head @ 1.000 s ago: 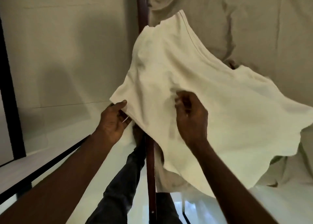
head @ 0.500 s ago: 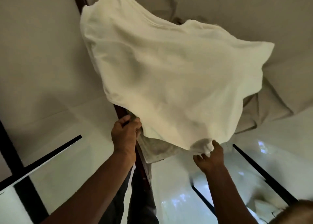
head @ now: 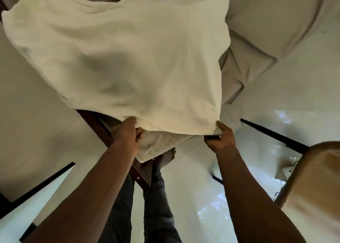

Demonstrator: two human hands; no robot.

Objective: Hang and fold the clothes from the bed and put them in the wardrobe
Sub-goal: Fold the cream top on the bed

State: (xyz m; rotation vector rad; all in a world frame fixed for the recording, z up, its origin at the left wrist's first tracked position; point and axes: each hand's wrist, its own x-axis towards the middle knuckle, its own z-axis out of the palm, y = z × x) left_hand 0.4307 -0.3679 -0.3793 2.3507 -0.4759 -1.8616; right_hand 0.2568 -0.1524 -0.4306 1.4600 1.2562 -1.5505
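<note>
A cream-white T-shirt (head: pixel 128 55) is spread out in the air above the bed, its collar end far from me. My left hand (head: pixel 127 137) grips the near hem on the left side, fingers curled round the cloth. My right hand (head: pixel 220 137) pinches the near hem at the right corner. The shirt hides most of the bed under it.
The bed's dark wooden frame (head: pixel 103 130) runs under the shirt near my legs and bare foot (head: pixel 168 155). A rumpled beige sheet (head: pixel 257 40) lies at the upper right. The glossy white floor (head: pixel 211 196) has black lines. A tan cloth (head: pixel 312 187) shows at the right edge.
My right hand moved from the shirt's middle to its near right hem corner and took hold. The shirt has been pulled out flatter and wider between both hands.
</note>
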